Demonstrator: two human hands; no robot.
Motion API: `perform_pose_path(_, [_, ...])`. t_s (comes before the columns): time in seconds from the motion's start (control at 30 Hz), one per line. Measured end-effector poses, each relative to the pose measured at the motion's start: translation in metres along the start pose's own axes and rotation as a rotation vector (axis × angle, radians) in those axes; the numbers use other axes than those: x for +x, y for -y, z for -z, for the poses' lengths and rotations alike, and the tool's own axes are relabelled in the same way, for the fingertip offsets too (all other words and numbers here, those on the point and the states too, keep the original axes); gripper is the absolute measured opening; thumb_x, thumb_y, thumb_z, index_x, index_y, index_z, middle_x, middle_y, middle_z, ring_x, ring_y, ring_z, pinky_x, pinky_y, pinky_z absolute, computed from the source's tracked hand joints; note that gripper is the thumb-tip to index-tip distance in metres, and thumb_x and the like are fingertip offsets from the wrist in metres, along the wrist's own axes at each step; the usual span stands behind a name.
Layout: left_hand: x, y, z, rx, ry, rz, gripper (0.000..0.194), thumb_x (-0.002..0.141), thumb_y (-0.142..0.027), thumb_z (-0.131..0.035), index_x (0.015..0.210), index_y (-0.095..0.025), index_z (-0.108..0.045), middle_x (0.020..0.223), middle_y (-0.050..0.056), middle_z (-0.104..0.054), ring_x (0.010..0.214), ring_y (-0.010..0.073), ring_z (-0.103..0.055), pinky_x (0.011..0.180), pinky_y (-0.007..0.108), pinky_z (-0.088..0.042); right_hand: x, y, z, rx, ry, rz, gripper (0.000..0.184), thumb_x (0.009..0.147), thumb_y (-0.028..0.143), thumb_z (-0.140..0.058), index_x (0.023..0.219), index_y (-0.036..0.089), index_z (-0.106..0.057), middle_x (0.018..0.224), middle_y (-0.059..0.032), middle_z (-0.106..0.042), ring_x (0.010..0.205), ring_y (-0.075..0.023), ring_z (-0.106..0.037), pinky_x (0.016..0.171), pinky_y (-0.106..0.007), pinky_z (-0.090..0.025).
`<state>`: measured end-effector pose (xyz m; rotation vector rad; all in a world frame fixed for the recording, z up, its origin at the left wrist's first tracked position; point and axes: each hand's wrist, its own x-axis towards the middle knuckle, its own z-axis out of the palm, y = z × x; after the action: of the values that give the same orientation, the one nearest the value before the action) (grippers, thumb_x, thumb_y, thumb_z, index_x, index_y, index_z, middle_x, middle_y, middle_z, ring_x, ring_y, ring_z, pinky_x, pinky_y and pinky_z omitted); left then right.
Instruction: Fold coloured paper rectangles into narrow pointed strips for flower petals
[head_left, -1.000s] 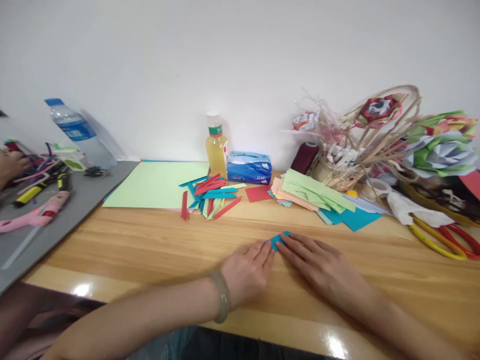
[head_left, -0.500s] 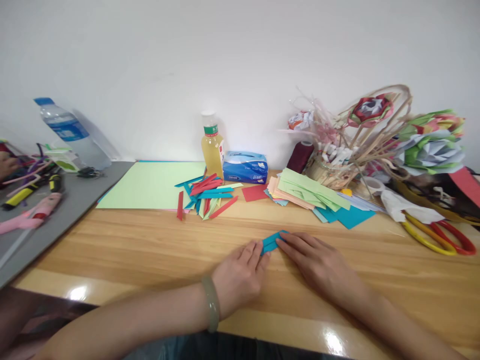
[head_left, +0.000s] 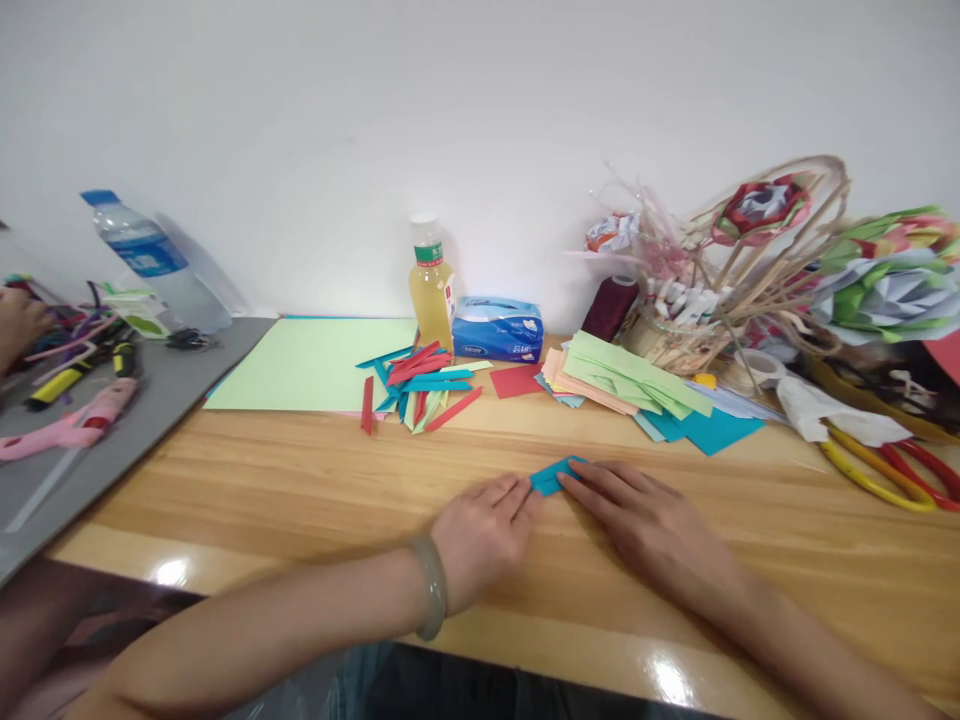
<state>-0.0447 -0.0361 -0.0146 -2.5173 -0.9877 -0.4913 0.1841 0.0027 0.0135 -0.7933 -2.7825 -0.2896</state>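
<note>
A small blue folded paper piece [head_left: 553, 473] lies on the wooden table [head_left: 300, 480], just in front of me. My left hand [head_left: 484, 535], with a pale bangle on the wrist, lies flat with its fingertips pressing the paper's left end. My right hand [head_left: 649, 520] lies flat beside it, fingers stretched out, fingertips on the paper's right end. Both hands press the paper down rather than grip it.
A pile of red, blue and green paper strips [head_left: 420, 388] lies on a green sheet [head_left: 311, 365]. Behind stand a juice bottle [head_left: 432, 290], tissue pack [head_left: 498, 328], stacked coloured papers [head_left: 630, 385], a basket of paper flowers [head_left: 750, 260] and scissors [head_left: 892, 465]. Another person's hand [head_left: 19, 320] works at far left.
My hands have stayed on the blue paper, with the fingertips shifting slightly along it; more of the paper shows between them now. The view has wobbled a little.
</note>
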Motion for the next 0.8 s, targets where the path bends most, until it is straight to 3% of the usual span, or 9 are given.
perform_pose_path(0.2, [-0.0005,-0.0015,0.0025,0.014,0.053,-0.016,0.031,0.090,-0.012,-0.036,0.113,-0.006,-0.056,0.112,0.013,-0.064,0.105,0.0206,-0.059,0.082,0.030,-0.051,0.0011,0.0026,0.0044,-0.024,0.037,0.034,0.040,0.087,0.012,-0.040,0.126,0.018,-0.050,0.115,-0.0119,-0.060,0.104,-0.0256,-0.054,0.076,-0.039,-0.053])
perform_pose_path(0.5, [0.0007,-0.0053,0.0049,0.011,-0.016,0.024,0.029,0.090,-0.012,-0.037,0.107,-0.007,-0.060,0.106,0.012,-0.066,0.101,0.0215,-0.062,0.081,0.030,-0.051,-0.0002,0.0045,0.0024,-0.044,0.071,0.014,0.043,0.085,0.013,-0.047,0.127,0.021,-0.048,0.118,-0.0119,-0.056,0.104,-0.0262,-0.051,0.077,-0.039,-0.050])
perform_pose_path(0.8, [-0.0018,-0.0085,0.0028,0.069,0.037,-0.007,0.032,0.089,-0.012,-0.036,0.111,-0.005,-0.058,0.113,0.016,-0.063,0.105,0.0232,-0.059,0.084,0.032,-0.048,-0.0035,0.0026,-0.0025,-0.026,0.095,-0.020,0.045,0.086,0.013,-0.044,0.130,0.026,-0.045,0.122,-0.0098,-0.054,0.107,-0.0250,-0.049,0.079,-0.038,-0.048])
